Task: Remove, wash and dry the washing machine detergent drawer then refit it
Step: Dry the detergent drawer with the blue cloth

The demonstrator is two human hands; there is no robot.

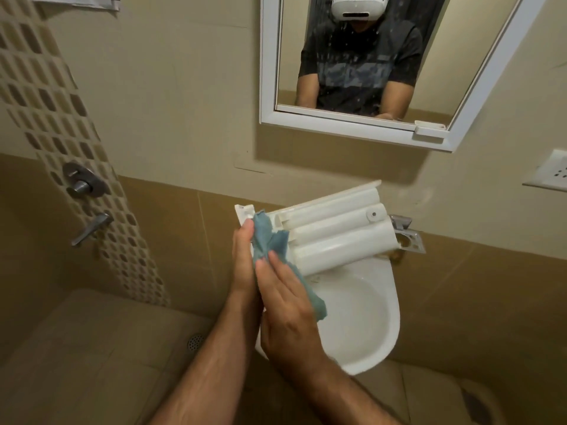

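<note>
The left hand (244, 256) gripped the near-left end of the white drawer (331, 234) above the sink (372, 320). The right hand (287, 305), fingers straight, pressed a blue cloth (270, 240) against it. No readable writing showed.

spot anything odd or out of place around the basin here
Yes. The mirror is flecked with pale splash marks. By the basin a bare metal bracket with open holes holds nothing. The detergent drawer, out of its machine, is held over the basin and wiped with a blue cloth.
</note>
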